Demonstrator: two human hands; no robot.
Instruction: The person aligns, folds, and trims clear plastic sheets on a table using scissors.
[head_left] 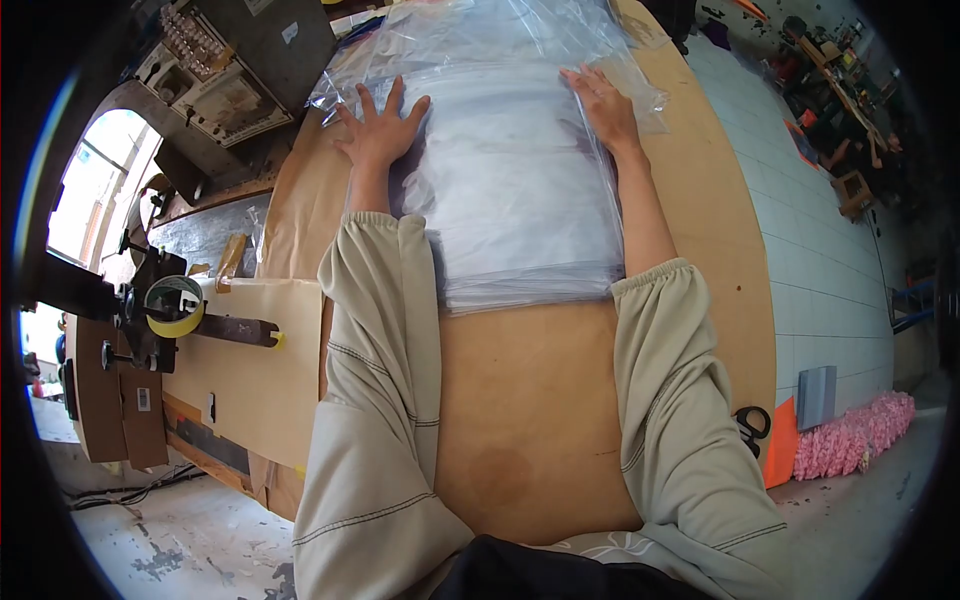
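A thick stack of clear plastic bags (525,200) lies on the brown table in front of me, its near edges slightly fanned. Over its far end spreads a larger loose sheet of clear plastic (490,35), wrinkled and shiny. My left hand (380,125) rests at the stack's upper left side, fingers spread wide on the plastic. At the upper right edge of the stack lies my right hand (605,105), palm down with its fingers stretched out. Neither hand grips anything.
Black-handled scissors (752,430) lie at the table's right edge. To the left, a roll of yellow tape (175,306) hangs on a dark bar beside a cardboard-covered surface (250,370). A pink fluffy mop head (855,435) is at the lower right. Beyond the tiled floor (800,250), a person sits.
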